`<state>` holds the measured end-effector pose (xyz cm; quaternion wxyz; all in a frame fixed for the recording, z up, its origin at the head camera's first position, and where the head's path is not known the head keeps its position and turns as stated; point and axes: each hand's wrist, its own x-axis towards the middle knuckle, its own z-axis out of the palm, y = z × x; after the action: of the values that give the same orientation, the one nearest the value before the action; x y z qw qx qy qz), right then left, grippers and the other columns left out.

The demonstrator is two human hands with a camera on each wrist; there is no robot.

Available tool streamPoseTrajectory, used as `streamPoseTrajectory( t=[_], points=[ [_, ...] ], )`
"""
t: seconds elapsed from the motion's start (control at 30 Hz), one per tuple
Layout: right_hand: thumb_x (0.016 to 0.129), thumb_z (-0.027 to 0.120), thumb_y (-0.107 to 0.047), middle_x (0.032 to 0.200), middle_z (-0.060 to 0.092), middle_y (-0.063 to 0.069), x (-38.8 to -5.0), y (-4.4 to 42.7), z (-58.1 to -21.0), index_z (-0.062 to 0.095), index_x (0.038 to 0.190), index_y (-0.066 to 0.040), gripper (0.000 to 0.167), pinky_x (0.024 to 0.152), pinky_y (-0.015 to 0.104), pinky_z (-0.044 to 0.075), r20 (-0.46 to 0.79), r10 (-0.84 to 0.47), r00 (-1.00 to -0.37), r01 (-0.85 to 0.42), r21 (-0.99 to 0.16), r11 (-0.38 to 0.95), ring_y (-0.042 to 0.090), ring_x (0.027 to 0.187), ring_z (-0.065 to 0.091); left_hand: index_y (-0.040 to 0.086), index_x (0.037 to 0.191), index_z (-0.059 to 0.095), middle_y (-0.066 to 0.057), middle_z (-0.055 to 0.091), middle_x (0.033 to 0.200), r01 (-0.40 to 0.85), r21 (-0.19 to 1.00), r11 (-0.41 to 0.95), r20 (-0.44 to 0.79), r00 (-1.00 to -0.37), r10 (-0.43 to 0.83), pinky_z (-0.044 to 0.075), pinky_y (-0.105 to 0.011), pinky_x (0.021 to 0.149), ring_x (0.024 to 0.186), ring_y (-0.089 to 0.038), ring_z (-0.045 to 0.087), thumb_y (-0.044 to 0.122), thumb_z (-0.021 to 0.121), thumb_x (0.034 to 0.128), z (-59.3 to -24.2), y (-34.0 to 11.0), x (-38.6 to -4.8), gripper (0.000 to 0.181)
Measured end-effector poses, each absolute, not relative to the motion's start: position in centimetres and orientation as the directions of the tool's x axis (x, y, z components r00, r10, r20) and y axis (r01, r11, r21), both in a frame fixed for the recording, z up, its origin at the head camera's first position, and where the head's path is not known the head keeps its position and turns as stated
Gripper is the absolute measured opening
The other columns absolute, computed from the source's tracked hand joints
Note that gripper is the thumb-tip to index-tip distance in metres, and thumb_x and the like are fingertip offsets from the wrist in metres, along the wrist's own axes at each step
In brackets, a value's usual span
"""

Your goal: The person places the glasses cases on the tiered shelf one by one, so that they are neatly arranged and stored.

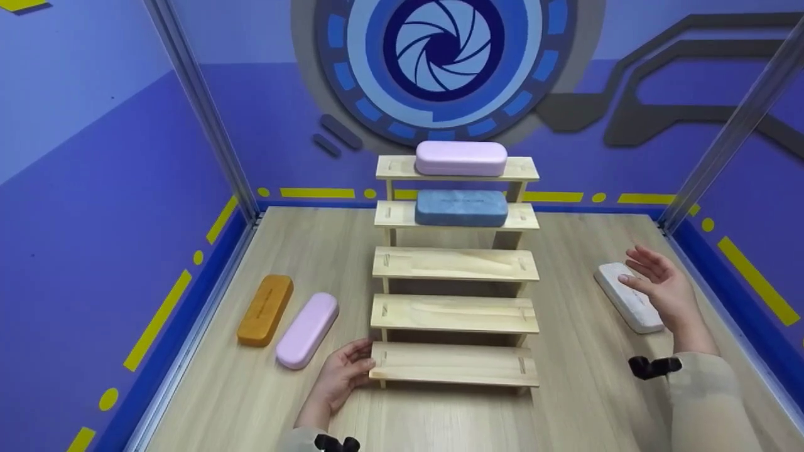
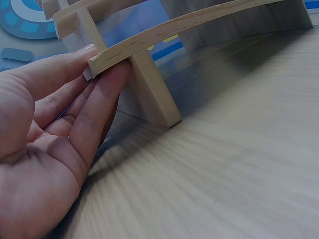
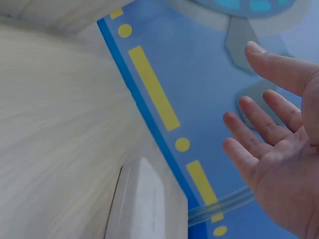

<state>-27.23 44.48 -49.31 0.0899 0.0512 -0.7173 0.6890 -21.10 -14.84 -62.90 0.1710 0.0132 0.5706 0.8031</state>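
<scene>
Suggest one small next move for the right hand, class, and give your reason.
The right hand should probably lower and curl its fingers round the white case: it hangs open near that case, holding nothing, while the left hand pinches an end of the bottom step of the wooden rack.

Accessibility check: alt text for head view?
Left hand grips a stepped wooden rack; right hand hovers by a white case. A pink case tops the rack, a blue case below; an orange case and second pink case lie at left.
</scene>
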Motion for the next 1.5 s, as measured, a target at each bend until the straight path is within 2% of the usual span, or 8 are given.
streamPoseTrajectory(
  t=[0.23,0.43,0.57,0.67,0.83,1.03,1.27,1.5],
  points=[
    [0.091,0.076,-0.004,0.118,0.059,-0.030,-26.5,46.4,-51.2,0.044,0.153,-0.020,0.072,0.081,0.003,0.051,0.085,0.226,-0.970,-0.060,-0.992,0.115,-0.013,0.111,0.056,-0.015,0.151,0.032,0.002,0.065,0.120,-0.261,0.923,-0.282,-0.177,-0.940,0.290,0.061,-0.027,0.084,0.106,-0.010,0.063,0.000,0.065,0.0951,-62.9,-14.8,-21.1,0.066],
    [0.093,0.077,-0.022,0.163,0.041,-0.008,-26.4,47.1,-52.8,0.028,0.163,-0.025,0.086,0.097,0.002,0.043,-0.070,0.404,-0.912,0.168,-0.963,0.211,0.014,0.153,0.032,-0.015,0.151,0.033,0.003,0.066,0.120,-0.261,0.921,-0.288,-0.176,-0.941,0.289,0.061,-0.027,0.085,0.107,-0.010,0.063,-0.001,0.065,0.0951,-62.9,-14.8,-21.1,0.066],
    [0.095,0.074,-0.026,0.172,0.022,-0.001,-26.6,47.6,-53.8,0.023,0.165,-0.026,0.086,0.125,0.021,0.028,-0.135,0.491,-0.861,0.271,-0.937,0.218,0.023,0.161,0.016,-0.015,0.150,0.033,0.003,0.066,0.119,-0.259,0.921,-0.292,-0.173,-0.941,0.290,0.061,-0.027,0.085,0.106,-0.010,0.063,-0.001,0.064,0.0953,-62.9,-14.8,-21.1,0.065],
    [0.096,0.073,-0.028,0.174,0.017,0.001,-26.6,47.9,-54.6,0.019,0.166,-0.025,0.088,0.132,0.039,0.018,-0.157,0.518,-0.841,0.303,-0.930,0.209,0.025,0.162,0.010,-0.015,0.150,0.032,0.002,0.066,0.120,-0.258,0.920,-0.295,-0.170,-0.941,0.292,0.062,-0.028,0.085,0.107,-0.011,0.064,-0.002,0.064,0.0952,-62.9,-14.7,-21.1,0.065],
    [0.094,0.076,-0.030,0.175,0.008,0.007,-26.5,47.9,-55.7,0.012,0.167,-0.023,0.097,0.133,0.046,0.012,-0.190,0.519,-0.833,0.329,-0.926,0.188,0.029,0.162,0.004,-0.016,0.150,0.033,0.000,0.065,0.120,-0.247,0.924,-0.293,-0.159,-0.943,0.293,0.062,-0.028,0.084,0.107,-0.012,0.064,-0.001,0.066,0.0945,-63.1,-14.8,-21.1,0.066],
    [0.095,0.074,-0.022,0.174,0.004,0.016,-26.6,47.6,-57.0,0.002,0.167,-0.015,0.102,0.131,0.049,0.019,-0.203,0.512,-0.835,0.344,-0.918,0.198,0.035,0.160,0.007,-0.016,0.149,0.034,0.001,0.065,0.119,-0.238,0.927,-0.291,-0.149,-0.943,0.298,0.062,-0.027,0.084,0.105,-0.011,0.065,0.000,0.067,0.0943,-63.1,-14.9,-21.1,0.066],
    [0.093,0.074,-0.017,0.173,0.002,0.020,-26.5,47.4,-58.2,-0.004,0.165,-0.011,0.107,0.131,0.049,0.016,-0.235,0.516,-0.824,0.396,-0.889,0.227,0.040,0.158,0.014,-0.015,0.149,0.034,0.004,0.064,0.117,-0.253,0.931,-0.264,-0.177,-0.943,0.283,0.057,-0.021,0.071,0.096,-0.008,0.062,0.000,0.067,0.0935,-62.7,-14.8,-21.1,0.066],
    [0.091,0.077,-0.027,0.172,0.001,0.023,-26.3,47.2,-58.9,-0.003,0.165,-0.010,0.110,0.129,0.058,0.014,-0.225,0.534,-0.815,0.433,-0.849,0.303,0.048,0.156,0.008,-0.016,0.151,0.031,0.000,0.064,0.120,-0.256,0.928,-0.271,-0.176,-0.942,0.287,0.061,-0.025,0.078,0.102,-0.010,0.063,-0.001,0.065,0.0944,-62.6,-14.8,-21.0,0.067]
  ],
)
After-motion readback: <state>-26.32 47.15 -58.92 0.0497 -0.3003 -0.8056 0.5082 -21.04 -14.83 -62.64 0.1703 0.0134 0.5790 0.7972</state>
